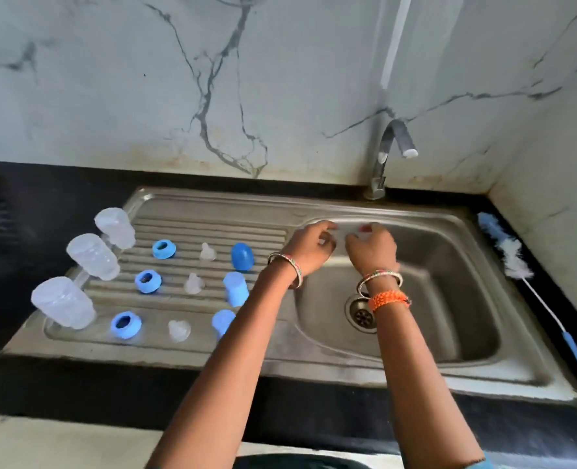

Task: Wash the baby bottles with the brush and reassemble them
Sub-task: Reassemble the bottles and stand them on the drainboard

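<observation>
Currently both hands over basin, frame centre. Left hand [312, 243] and right hand [371, 247] side by side, fingers loosely curled; we cannot tell whether either grips anything. Bottles [92, 257] stand in column at left edge of drainboard [212, 225]; we see rings [148, 281], nipples [194, 283], caps [235, 288] in columns to their right. Brush [513, 257] lies on counter, right of sink [483, 360]. Tap [386, 154] above basin, upper right.

Pretty soft, even daylight here, nothing harsh. There's a bright streak of glare running down the marble wall [393, 42] above the tap [390, 154]. Both hands are smeared with motion blur, and the wide lens bends the counter [77, 184] at the edges.
</observation>
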